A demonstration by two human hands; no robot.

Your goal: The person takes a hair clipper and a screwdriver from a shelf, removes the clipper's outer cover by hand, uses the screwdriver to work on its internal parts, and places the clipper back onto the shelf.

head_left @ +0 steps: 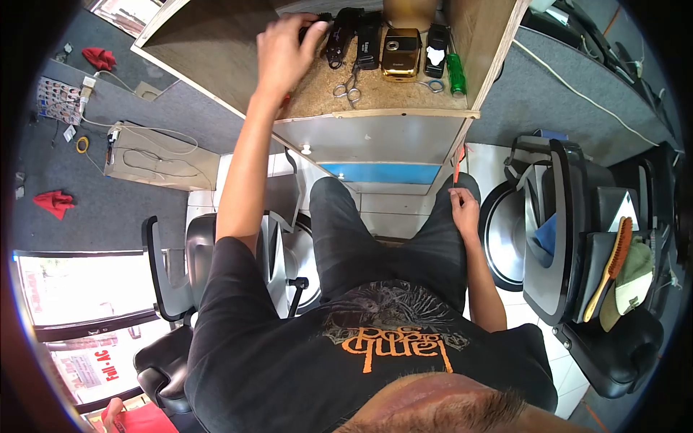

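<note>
A slim red item [460, 156], pinched by the right hand [465, 211] near the knee [442, 196], points lengthwise toward a wooden cabinet [206, 61] on white tiles [393, 204], where the left hand [284, 52], grip unclear, touches a dark tool [325, 17].

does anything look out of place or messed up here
Mildly: the lower crumpled bright-red cloth at far left looks tossed down rather than folded, and silver metal scissors lie askew near the front edge of the brown wooden shelf. Nothing looks plainly spilled or damaged.
</note>
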